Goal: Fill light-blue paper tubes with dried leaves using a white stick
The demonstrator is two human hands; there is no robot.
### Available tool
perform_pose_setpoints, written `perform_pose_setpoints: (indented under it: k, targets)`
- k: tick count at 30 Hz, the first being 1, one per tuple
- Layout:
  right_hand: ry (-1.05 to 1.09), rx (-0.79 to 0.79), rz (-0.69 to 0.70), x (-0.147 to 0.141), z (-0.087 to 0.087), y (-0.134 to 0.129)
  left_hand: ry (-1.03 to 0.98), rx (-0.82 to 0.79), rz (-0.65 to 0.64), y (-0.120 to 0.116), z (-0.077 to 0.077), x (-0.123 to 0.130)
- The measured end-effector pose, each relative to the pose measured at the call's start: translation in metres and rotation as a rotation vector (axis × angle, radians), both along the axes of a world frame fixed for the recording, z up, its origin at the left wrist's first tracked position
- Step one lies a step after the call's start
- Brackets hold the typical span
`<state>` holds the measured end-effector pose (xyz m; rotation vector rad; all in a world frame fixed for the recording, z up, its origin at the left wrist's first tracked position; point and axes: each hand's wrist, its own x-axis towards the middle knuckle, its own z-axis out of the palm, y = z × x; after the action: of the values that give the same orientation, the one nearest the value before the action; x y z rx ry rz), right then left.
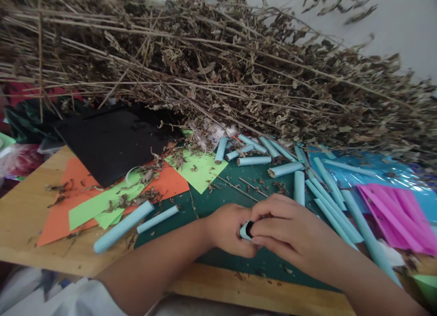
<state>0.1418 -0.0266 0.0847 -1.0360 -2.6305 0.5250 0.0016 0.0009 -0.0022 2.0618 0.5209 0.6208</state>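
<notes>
My left hand [232, 229] is closed in a fist round a short light blue paper tube [243, 232], most of which is hidden by the fingers. At the tube's end shows something black; I cannot tell whether it is a dark opening or a black piece. The bent fingers of my right hand [290, 225] press together on that end. Both hands meet above the dark green cutting mat [208, 206]. Just beyond my right hand stands another light blue tube [299, 188], and two more lie left of my left forearm, including a thicker tube [123, 227].
Dried leafy stalks [218, 65] spread across the back. Several blue tubes [254, 161] lie before them. Black sheet [116, 138], orange paper [68, 193] and green paper [201, 170] are at left. Pink paper [399, 216] and blue plastic wrap [385, 170] are at right on the wooden table [68, 254].
</notes>
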Motion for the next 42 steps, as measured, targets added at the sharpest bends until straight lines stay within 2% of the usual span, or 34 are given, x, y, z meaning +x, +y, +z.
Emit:
perform_pose_setpoints:
  k: [4, 6, 10, 17, 22, 26, 30, 34, 38, 42]
  targets:
    - [-0.142, 0.045, 0.068, 0.002, 0.009, 0.001, -0.088, 0.042, 0.009, 0.001, -0.001, 0.001]
    - [-0.132, 0.045, 0.108, 0.006, 0.013, 0.001, -0.070, 0.049, 0.037, 0.001, 0.000, 0.001]
    - [-0.102, 0.111, 0.102, 0.014, 0.017, 0.001, -0.019, 0.017, 0.044, -0.001, 0.003, -0.001]
    - [-0.051, 0.148, 0.061, 0.024, -0.005, -0.001, -0.042, -0.022, 0.037, -0.001, 0.005, -0.001]
    - [0.011, 0.056, 0.054, 0.023, -0.014, 0.002, -0.004, -0.037, 0.044, -0.002, 0.005, -0.002]
    - [0.045, 0.007, -0.006, 0.012, -0.008, 0.003, -0.015, -0.055, 0.007, -0.003, 0.004, -0.002]
    - [-0.042, -0.064, -0.095, 0.002, 0.002, 0.005, -0.074, -0.047, -0.029, -0.003, 0.002, 0.000]
    - [-0.141, -0.051, -0.016, 0.001, 0.012, 0.005, -0.042, -0.033, -0.018, -0.002, 0.003, 0.000]
    - [-0.213, 0.042, 0.017, 0.004, 0.015, 0.000, 0.046, -0.029, -0.016, -0.001, 0.005, 0.001]
    - [-0.272, 0.121, 0.026, -0.005, 0.010, -0.003, -0.052, 0.011, -0.101, 0.000, 0.004, 0.002]
